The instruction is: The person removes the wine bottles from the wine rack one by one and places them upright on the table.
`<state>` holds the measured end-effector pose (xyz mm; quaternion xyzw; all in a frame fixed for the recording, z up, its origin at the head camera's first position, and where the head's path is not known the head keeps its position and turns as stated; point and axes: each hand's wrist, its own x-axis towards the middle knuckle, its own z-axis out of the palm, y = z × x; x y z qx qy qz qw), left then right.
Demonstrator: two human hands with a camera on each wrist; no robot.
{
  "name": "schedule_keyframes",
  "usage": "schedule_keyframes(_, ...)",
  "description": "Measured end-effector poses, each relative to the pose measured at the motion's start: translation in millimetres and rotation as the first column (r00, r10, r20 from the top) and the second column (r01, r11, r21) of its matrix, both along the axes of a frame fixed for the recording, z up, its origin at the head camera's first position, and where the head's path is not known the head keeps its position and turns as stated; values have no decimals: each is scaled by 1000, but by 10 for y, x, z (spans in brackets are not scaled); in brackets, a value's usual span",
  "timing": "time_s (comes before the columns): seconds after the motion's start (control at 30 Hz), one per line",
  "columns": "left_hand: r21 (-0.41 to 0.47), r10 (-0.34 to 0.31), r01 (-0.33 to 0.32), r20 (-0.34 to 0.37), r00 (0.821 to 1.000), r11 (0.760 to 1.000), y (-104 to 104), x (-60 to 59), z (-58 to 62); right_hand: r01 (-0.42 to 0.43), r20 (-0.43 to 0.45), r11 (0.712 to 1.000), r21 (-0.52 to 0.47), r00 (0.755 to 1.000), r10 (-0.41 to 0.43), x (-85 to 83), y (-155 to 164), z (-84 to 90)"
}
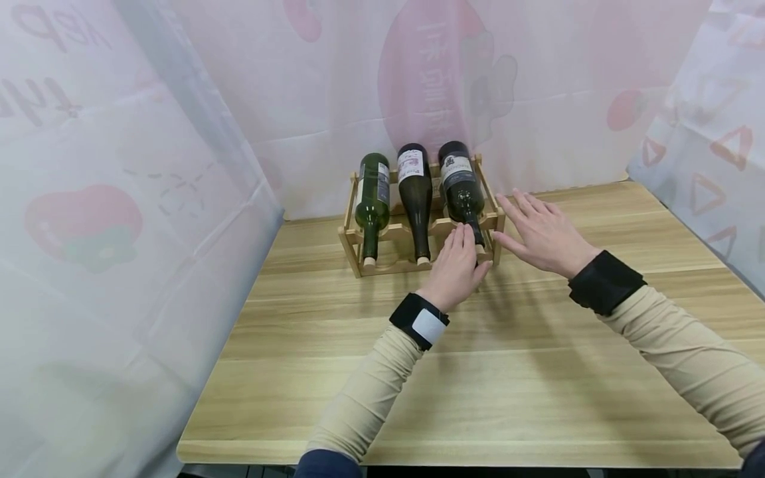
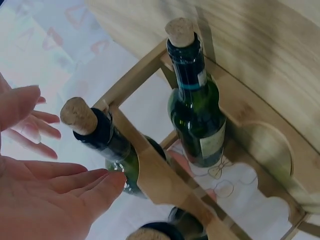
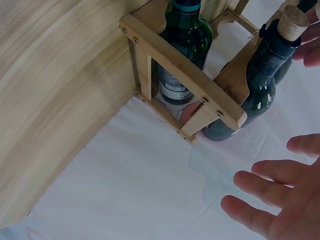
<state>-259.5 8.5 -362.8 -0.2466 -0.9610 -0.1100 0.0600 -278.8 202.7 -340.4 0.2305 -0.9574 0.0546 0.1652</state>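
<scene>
Three corked wine bottles (image 1: pixel 415 196) on the wooden rack (image 1: pixel 394 267)'s upper tier; neither hand gripping.
Left hand (image 1: pixel 455 267), fingers extended, by the neck of the bottle at the rack's right end (image 1: pixel 465 198), contact uncertain; right hand (image 1: pixel 545 232) spread just beside the rack's right side. Risk (judged): a sideways knock could unseat that neck. Left wrist view shows a fourth bottle (image 2: pixel 197 112) in the rack's lower tier, mostly hidden from head view.
</scene>
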Motion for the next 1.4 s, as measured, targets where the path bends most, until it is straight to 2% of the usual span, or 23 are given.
schedule_keyframes(0.1, 91, 22, -28, 62, 998, 995, 40, -22, -13, 4, -2, 1000, 4, 1000, -4, -12, 2, -13)
schedule_keyframes(0.2, 198, 38, -63, 127, 991, 978, 74, -45, -32, 5, -7, 1000, 4, 1000, -5, -24, 3, -26)
schedule_keyframes(0.37, 333, 45, -109, 193, 980, 937, 120, -100, -70, 6, -17, 1000, 1, 1000, -6, -31, 7, -48)
schedule_keyframes(0.47, 420, 52, -153, 242, 969, 895, 143, -123, -81, 8, -17, 1000, 0, 1000, -8, -37, 9, -65)
schedule_keyframes(0.57, 531, 53, -212, 299, 953, 820, 162, -136, -78, 8, -12, 1000, -4, 1000, -8, -43, 11, -79)
schedule_keyframes(0.7, 670, 41, -273, 341, 939, 690, 187, -156, -60, 11, -5, 1000, -4, 1000, -11, -48, 9, -87)
schedule_keyframes(0.77, 710, 46, -305, 359, 932, 635, 201, -171, -58, 12, -2, 1000, -2, 1000, -12, -52, 8, -87)
schedule_keyframes(0.9, 741, 62, -375, 413, 909, 557, 234, -199, -72, 10, 4, 1000, -4, 1000, -10, -61, 7, -90)
schedule_keyframes(1.2, 796, 21, -470, 501, 865, 381, 299, -298, -143, -8, 2, 1000, -14, 1000, 8, -75, -8, -108)
schedule_keyframes(1.4, 811, -73, -542, 567, 820, 220, 315, -334, -156, -16, 2, 999, -29, 1000, 16, -73, -14, -120)
